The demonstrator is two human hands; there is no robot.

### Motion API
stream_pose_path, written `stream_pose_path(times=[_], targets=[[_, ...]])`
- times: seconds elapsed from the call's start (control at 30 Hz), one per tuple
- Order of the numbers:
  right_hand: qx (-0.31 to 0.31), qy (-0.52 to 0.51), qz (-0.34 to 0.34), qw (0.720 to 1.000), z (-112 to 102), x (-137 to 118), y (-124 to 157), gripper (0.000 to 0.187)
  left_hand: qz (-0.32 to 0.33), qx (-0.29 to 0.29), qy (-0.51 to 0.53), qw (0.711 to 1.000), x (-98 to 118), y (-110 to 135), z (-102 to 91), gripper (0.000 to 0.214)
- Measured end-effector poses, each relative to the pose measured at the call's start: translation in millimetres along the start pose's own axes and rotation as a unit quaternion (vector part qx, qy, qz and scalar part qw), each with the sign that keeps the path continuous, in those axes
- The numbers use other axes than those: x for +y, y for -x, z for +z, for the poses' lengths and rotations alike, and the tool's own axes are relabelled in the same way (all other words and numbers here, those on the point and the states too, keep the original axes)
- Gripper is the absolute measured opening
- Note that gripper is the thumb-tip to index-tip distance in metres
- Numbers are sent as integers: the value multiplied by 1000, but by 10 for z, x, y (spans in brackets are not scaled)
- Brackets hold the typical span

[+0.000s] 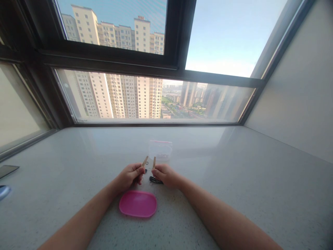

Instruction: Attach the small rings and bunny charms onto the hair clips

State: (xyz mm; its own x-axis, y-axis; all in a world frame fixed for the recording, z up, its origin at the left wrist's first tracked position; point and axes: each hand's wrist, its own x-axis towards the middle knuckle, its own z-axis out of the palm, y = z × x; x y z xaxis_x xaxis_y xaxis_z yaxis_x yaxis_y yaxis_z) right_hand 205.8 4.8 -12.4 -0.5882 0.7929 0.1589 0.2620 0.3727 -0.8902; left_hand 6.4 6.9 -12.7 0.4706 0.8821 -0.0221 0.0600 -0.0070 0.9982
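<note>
My left hand [132, 175] is closed, pinching a slim wooden clothespin half [145, 160] between thumb and finger. A small ring, perhaps its spring [147, 163], shows right beside that piece. Facing it, my right hand [167, 175] grips another clothespin half [154, 162], held nearly upright. The two wooden pieces are apart. Under the right hand lies a black object [155, 180], partly covered, its kind unclear. A pink oval tray [138, 204] sits just in front of my left hand.
Behind the hands stands a clear plastic bag or box [160, 150] with a pinkish top edge. At the far left are a dark flat object [8, 170] and a bluish rounded item [4, 191]. The speckled white sill [234, 194] ends at the window frame [156, 124] and right wall [293, 104].
</note>
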Motion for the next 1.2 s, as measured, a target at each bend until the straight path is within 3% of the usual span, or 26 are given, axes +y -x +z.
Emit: stream_pose_path(times=[0.6,0.93,1.2], targets=[[5,18,-13,1000,-4,-11,-8,31,-4,11,-12,1000,-14,-14,-7,34],[34,26,2,999,32,18,-22,27,-10,11,35,999,23,-5,10,31],[13,-26,-10,1000,32,22,-20,24,-24,6,77,997,-4,-24,-8,25]])
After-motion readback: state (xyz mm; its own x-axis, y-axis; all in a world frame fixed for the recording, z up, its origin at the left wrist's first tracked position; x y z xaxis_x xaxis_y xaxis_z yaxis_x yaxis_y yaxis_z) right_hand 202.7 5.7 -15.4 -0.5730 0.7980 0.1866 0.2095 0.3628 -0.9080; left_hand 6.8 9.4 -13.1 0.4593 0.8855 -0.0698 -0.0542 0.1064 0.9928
